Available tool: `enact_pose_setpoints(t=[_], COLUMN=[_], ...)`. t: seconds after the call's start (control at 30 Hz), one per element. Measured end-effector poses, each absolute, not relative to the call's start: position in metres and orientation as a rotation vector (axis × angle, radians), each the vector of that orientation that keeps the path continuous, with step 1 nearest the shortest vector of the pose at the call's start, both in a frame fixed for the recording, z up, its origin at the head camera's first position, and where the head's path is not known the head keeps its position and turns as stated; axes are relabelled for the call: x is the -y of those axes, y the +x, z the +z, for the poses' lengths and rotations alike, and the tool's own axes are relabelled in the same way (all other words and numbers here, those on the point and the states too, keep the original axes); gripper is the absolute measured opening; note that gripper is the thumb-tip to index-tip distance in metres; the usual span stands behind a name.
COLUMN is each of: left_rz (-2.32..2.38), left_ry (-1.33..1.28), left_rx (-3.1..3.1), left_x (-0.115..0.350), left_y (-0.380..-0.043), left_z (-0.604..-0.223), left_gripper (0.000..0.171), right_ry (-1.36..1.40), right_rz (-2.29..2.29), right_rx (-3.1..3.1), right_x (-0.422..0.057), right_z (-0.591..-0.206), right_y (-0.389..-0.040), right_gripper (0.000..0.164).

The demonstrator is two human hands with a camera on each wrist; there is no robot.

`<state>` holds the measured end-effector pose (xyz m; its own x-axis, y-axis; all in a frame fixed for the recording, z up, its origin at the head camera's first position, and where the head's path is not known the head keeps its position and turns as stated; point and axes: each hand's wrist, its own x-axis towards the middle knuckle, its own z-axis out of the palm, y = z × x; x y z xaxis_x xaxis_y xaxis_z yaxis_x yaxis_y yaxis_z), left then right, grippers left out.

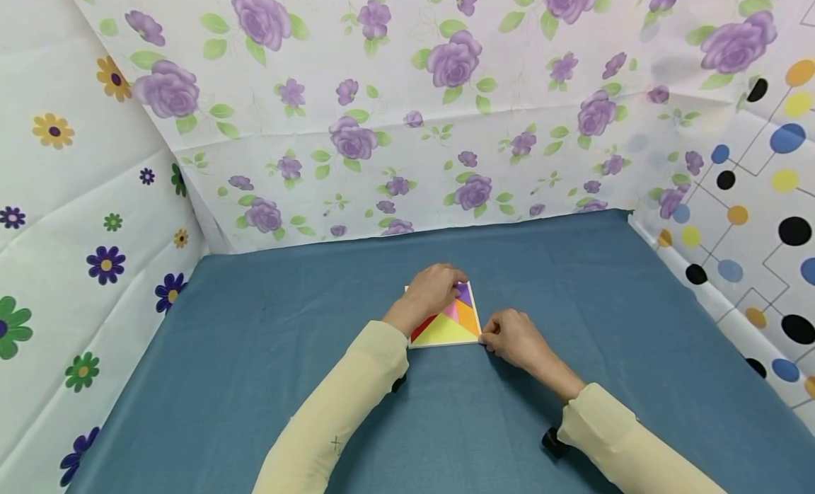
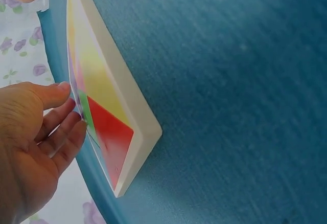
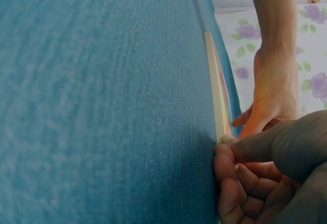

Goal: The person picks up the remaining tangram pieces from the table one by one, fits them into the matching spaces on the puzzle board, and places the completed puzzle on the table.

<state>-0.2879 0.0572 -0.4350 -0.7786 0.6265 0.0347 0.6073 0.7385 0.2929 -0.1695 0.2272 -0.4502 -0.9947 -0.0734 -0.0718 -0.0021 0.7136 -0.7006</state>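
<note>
A flat square tangram puzzle lies on the blue cloth in a white tray (image 1: 446, 345). Its pieces show yellow (image 1: 443, 331), red, orange (image 1: 467, 316), pink and purple (image 1: 465, 294); a green one (image 2: 88, 116) appears in the left wrist view. My left hand (image 1: 430, 293) reaches over the tray with its fingertips at the purple piece by the far edge. Its fingers look loosely bent in the left wrist view, gripping nothing visible. With thumb and forefinger my right hand (image 1: 512, 336) pinches the tray's near right corner. The left hand covers the far left part of the puzzle.
Blue cloth (image 1: 267, 381) covers the table around the tray. A purple-flowered sheet (image 1: 356, 140) hangs along the back. Patterned sheets (image 1: 105, 264) also stand at the left and right sides.
</note>
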Motion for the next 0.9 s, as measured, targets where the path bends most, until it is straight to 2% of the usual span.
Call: enact_pose_setpoints(t=[0.9], left_rz=[0.318], left_ry=[1.059], left_rx=[-2.931], left_x=[-0.0572], left_y=[-0.2834], left_z=[-0.4406], left_gripper=[0.022], right_ry=[-0.096], right_rz=[-1.145], right_rx=[-2.839], right_x=[-0.2268], right_z=[-0.4499], right_y=[-0.1683], right_gripper=[0.015])
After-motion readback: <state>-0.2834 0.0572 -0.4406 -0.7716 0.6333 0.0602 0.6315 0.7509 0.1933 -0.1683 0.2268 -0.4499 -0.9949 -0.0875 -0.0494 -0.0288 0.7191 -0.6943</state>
